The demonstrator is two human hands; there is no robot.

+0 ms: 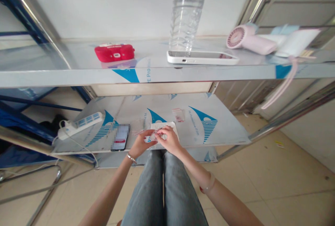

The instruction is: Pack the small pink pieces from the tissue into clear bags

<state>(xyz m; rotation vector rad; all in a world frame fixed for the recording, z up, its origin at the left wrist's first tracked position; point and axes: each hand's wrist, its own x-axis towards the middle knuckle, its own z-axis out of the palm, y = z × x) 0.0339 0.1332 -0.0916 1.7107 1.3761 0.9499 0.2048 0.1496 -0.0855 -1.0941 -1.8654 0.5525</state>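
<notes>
My left hand (141, 143) and my right hand (170, 139) meet over the front edge of the lower shelf. Between their fingertips is a small clear plastic bag (154, 136); its contents are too small to make out. The right fingers are pinched together on it, while the left thumb and fingers hold its other side. Under the hands lies a white tray (175, 127), partly covered by them. Just behind it is another small clear bag (179, 115) with reddish contents. Left of the tray, some flat clear bags (137, 127) lie beside a phone (120, 137) with a lit screen.
A white power strip (81, 125) with a cable sits at the shelf's left. On the upper shelf (151, 74) stand a red case (114, 53), a water bottle (186, 23), a white-cased phone (202, 58) and a pink handheld fan (251, 40) whose strap hangs over the edge.
</notes>
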